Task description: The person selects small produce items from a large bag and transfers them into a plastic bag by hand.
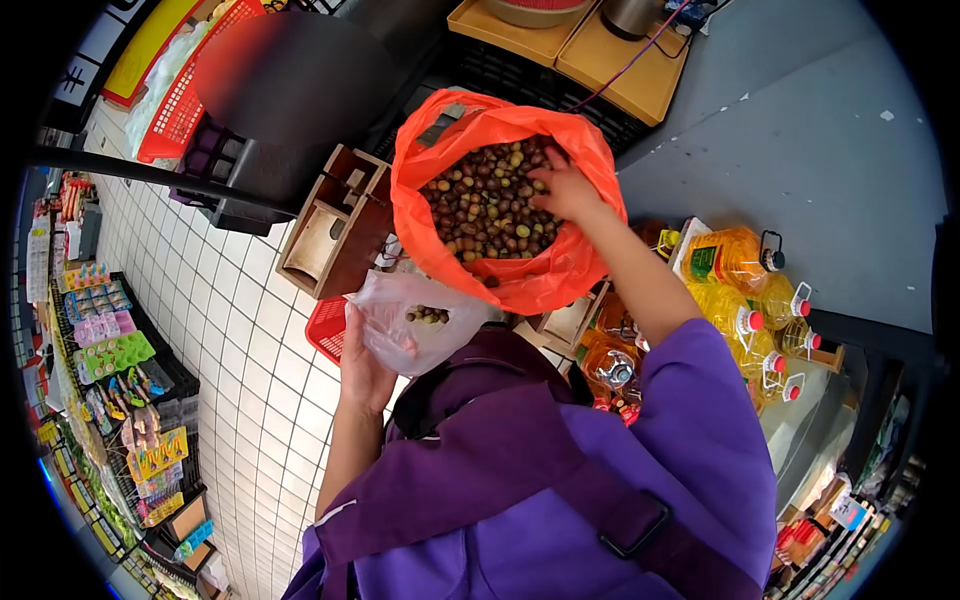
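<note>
A large orange-red plastic bag [590, 160] stands open in front of me, filled with small round brown and green fruits [490, 200]. My right hand [568, 188] reaches over the bag's right side, its fingers spread on top of the fruits. I cannot see any fruit gripped in it. At the lower left, my left hand [366, 365] grips a thin translucent plastic bag [395, 335] by its side. A few fruits [428, 314] lie inside this smaller bag, just below the rim of the large one.
Bottles of yellow oil [735, 260] stand at the right beside a grey surface [800, 130]. A wooden box [335, 220] is left of the large bag. Behind are cardboard-coloured trays [630, 60]. A red basket [200, 90] and goods racks [110, 350] line the left, along white floor tiles [250, 400].
</note>
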The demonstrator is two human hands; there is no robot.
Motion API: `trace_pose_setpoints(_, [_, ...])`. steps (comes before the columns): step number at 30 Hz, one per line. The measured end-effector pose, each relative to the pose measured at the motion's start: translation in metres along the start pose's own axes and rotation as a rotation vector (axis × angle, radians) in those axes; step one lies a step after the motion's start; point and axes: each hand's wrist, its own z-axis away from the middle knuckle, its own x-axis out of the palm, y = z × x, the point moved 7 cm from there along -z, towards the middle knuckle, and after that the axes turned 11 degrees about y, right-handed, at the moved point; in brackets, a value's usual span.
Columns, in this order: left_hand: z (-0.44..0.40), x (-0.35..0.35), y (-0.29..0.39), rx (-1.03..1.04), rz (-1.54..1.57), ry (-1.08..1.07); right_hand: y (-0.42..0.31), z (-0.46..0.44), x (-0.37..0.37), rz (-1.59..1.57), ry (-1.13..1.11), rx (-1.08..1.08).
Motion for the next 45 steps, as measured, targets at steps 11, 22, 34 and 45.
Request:
trace_pose_setpoints(11, [-0.005, 0.000, 0.001, -0.030, -0.002, 0.048, -0.066, 0.021, -0.025, -0.187, 0.202, -0.097])
trace_pose_setpoints(22, [-0.011, 0.006, -0.003, -0.048, 0.000, -0.007, -0.091, 0.009, 0.017, -0.404, 0.221, -0.022])
trace_pose_setpoints(34, [-0.008, 0.002, -0.003, -0.039, 0.001, -0.005, -0.062, 0.023, 0.024, -1.996, -0.321, 0.684])
trace_pose_setpoints(45, [-0.003, 0.003, -0.001, -0.047, 0.003, -0.004, -0.112, 0.034, 0.024, -0.275, -0.198, -0.202])
